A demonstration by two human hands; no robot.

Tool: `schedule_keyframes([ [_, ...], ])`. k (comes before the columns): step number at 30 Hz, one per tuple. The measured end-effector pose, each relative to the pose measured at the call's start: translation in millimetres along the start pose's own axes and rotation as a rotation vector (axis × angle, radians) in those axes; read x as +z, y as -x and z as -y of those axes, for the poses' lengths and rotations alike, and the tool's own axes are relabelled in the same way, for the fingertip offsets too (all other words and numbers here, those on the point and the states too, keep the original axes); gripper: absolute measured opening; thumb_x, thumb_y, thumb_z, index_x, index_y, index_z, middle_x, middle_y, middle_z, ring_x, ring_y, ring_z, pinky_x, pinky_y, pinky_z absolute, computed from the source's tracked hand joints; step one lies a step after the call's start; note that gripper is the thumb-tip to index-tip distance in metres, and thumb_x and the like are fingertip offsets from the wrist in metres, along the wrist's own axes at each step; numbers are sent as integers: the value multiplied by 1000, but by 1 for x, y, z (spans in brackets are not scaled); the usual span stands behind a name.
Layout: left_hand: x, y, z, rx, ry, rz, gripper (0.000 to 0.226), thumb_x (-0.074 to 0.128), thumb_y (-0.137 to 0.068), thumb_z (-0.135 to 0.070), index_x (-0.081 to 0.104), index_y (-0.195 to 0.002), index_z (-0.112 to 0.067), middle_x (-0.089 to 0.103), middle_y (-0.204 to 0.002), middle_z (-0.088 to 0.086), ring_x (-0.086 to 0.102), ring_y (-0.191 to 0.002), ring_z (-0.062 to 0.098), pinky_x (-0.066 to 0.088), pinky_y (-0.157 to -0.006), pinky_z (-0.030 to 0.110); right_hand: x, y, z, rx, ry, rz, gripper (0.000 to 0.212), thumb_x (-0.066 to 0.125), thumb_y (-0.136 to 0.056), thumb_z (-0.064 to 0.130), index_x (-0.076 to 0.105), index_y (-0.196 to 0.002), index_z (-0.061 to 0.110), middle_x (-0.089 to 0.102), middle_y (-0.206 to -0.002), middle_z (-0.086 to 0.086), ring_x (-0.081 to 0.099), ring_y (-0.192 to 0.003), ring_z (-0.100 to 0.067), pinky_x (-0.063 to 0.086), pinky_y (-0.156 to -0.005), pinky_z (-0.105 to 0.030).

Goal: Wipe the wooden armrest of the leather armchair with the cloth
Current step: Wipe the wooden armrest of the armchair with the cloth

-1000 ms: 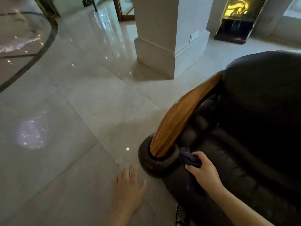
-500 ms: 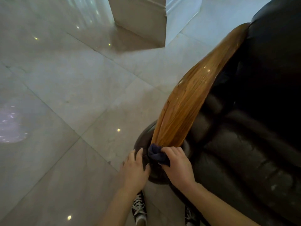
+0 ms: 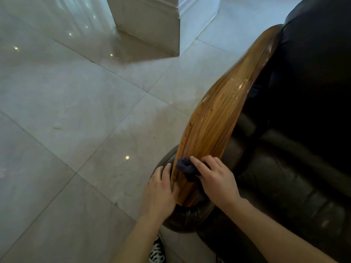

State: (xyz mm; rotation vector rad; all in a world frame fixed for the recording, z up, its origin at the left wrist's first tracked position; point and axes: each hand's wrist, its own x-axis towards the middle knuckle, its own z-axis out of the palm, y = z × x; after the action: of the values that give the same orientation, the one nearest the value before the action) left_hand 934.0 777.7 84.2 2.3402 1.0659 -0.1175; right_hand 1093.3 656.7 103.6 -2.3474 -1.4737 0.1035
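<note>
In the head view, the long, curved, glossy golden-brown wooden armrest (image 3: 218, 118) runs from the upper right down to the lower centre along the side of the dark brown leather armchair (image 3: 296, 168), which stands on a pale polished tiled floor (image 3: 66, 111). The right hand (image 3: 214, 179) presses a small bunched dark blue cloth (image 3: 185, 168) against the lower end of the wood, its fingers (image 3: 199, 164) curled over the cloth and pinching it. The left hand (image 3: 161, 190) lies flat on the armrest's outer edge, fingers extended and close together, holding nothing. The cloth appears soft, light and readily crumpled; it is best kept bunched under the fingertips. The lacquered wood looks rigid and slick, so the cloth should glide under moderate pressure.
</note>
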Motion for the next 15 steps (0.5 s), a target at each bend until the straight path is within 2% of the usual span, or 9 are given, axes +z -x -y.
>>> schedule_keyframes([
  [2, 0, -10, -5, 32, 17, -17, 63, 41, -97, -45, 18, -152, -27, 36, -152, 6, 48, -128, 25, 48, -99, 43, -1, 5, 1, 81, -56, -46, 41, 58, -92, 26, 50, -132, 23, 52, -121, 3, 54, -100, -15, 51, -78, -29],
  [4, 0, -22, -12, 72, 17, -34, 66, 39, -96, -47, 14, -153, -26, 34, -153, 8, 50, -126, 28, 49, -96, 45, 0, 7, 1, 229, -171, -84, 30, 52, -94, 35, 55, -124, 27, 51, -122, 11, 54, -100, -7, 53, -77, -28],
  [5, 0, -27, -16, 97, 13, -43, 67, 40, -95, -46, 14, -153, -26, 34, -153, 9, 50, -125, 29, 50, -95, 46, 1, 8, 3, 239, -181, -73, 28, 50, -95, 36, 56, -122, 28, 51, -122, 13, 53, -99, -6, 53, -78, -30],
  [8, -1, -40, -24, 158, 43, -57, 70, 47, -92, -36, 17, -154, -25, 33, -155, 8, 48, -129, 29, 47, -99, 45, 12, 16, 0, -33, 48, 26, 39, 55, -92, 37, 51, -130, 28, 52, -130, -2, 54, -99, -22, 50, -77, -37],
  [10, -1, -47, -25, 207, 78, -55, 71, 48, -89, -32, 19, -154, -25, 33, -156, 6, 45, -133, 28, 46, -102, 42, 7, 4, -14, -72, 69, 39, 41, 55, -92, 40, 51, -131, 27, 53, -127, -2, 54, -97, -22, 50, -74, -36],
  [12, -1, -55, -26, 267, 66, -54, 72, 47, -90, -31, 17, -155, -26, 29, -158, 7, 41, -137, 29, 45, -104, 42, -3, -17, -26, -16, 60, -39, 40, 57, -90, 37, 55, -127, 25, 55, -118, -1, 54, -94, -20, 52, -70, -36],
  [15, -1, -68, -36, 280, 37, -116, 66, 35, -94, -42, 12, -154, -31, 19, -162, 8, 38, -139, 30, 46, -103, 45, -16, -49, -35, 194, 6, -152, 43, 64, -87, 36, 55, -127, 24, 52, -111, 4, 52, -94, -15, 52, -68, -29],
])
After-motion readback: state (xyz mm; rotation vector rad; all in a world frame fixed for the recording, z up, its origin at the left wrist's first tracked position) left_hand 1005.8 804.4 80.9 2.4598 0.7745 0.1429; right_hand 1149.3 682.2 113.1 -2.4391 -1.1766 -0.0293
